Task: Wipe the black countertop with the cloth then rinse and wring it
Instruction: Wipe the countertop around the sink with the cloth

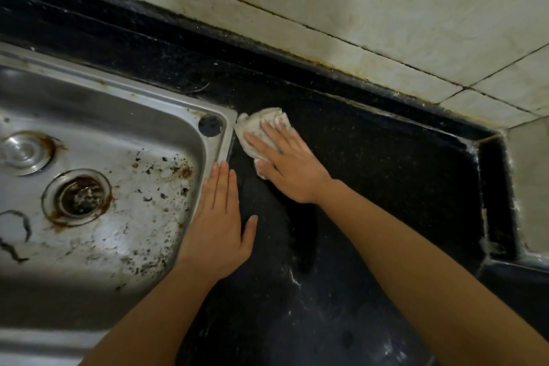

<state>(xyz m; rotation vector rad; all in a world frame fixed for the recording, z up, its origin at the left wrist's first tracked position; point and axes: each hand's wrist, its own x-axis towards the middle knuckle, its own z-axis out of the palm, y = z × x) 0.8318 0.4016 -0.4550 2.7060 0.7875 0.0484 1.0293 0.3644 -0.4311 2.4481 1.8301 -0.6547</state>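
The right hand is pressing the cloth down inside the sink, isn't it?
Not quite. The head view shows the right hand pressing the cloth on the black countertop, just beside the sink, not inside it.

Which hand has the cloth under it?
The right hand, lying flat on the white cloth. The left hand has none under it; it rests bare on the black countertop by the sink rim.
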